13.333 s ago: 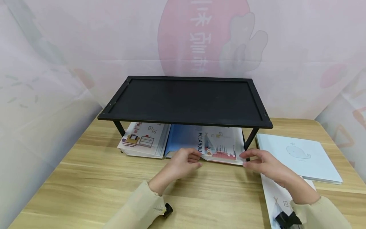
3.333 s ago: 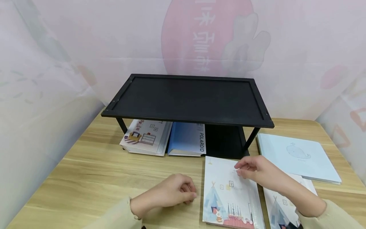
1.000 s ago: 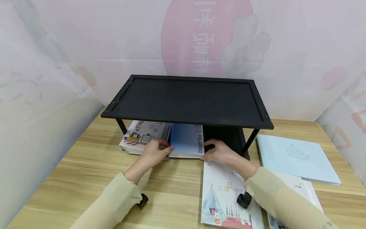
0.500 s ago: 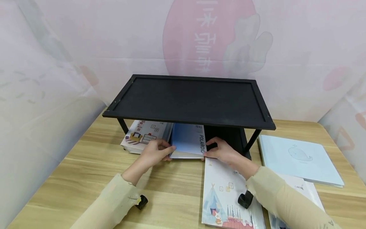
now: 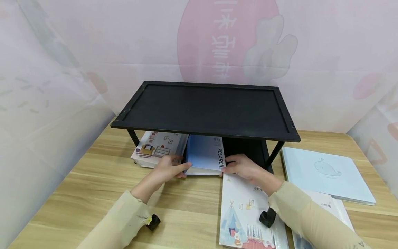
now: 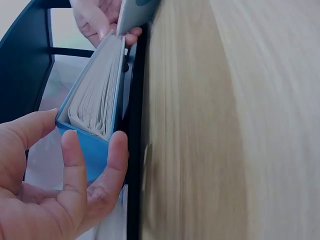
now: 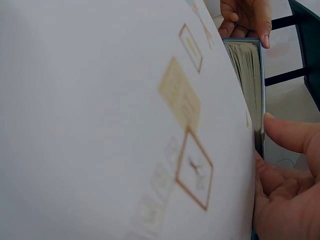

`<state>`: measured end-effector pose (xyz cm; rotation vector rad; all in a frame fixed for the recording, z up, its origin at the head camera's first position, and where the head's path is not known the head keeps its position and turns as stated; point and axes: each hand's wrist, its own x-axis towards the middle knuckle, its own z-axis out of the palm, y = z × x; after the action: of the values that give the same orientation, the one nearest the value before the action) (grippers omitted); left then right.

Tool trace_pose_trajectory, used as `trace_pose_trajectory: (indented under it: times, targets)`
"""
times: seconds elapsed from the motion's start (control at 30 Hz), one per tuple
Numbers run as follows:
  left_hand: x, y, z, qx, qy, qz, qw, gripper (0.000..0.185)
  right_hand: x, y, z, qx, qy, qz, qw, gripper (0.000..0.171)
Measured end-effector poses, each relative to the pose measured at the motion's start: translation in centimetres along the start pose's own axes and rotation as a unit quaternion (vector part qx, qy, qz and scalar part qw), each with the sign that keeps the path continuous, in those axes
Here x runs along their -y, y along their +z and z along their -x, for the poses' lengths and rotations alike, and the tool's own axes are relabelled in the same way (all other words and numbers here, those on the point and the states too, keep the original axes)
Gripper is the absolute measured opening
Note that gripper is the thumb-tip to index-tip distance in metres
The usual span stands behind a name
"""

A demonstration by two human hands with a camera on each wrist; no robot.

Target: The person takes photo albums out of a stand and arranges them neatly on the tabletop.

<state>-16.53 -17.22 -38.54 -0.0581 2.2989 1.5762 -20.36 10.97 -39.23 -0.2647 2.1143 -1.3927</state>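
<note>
A blue photo album (image 5: 203, 152) lettered POLAROID lies on the lower level of a black two-level rack (image 5: 205, 109), its front edge jutting toward me. My left hand (image 5: 164, 169) grips its left front corner; in the left wrist view the thumb is at the top edge and the fingers are at the blue spine. With the thumb on top and fingers beneath, my right hand (image 5: 244, 168) pinches the right front corner. The album's page edges (image 6: 95, 95) face out between both hands. Its rear part is hidden under the rack's top.
Left of the blue album sits a thick white album (image 5: 160, 147) with furniture drawings. A white tent-print album (image 5: 239, 211) lies on the table beneath my right forearm. Further right, a pale blue whale album (image 5: 329, 171) overlaps another white album (image 5: 334, 207). A fabric backdrop stands behind.
The tent-print album went from the rack to the table in front. Both hands then moved to the blue album and took its front corners. It has slid slightly toward me.
</note>
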Motion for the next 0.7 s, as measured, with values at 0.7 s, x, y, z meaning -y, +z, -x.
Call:
trace_pose_trajectory:
  times: [0.7]
  targets:
    - [-0.06, 0.03, -0.15, 0.051, -0.034, 0.037, 0.9974, 0.078, -0.75, -0.67, -0.04, 0.006, 0.001, -0.081, 0.997, 0.056]
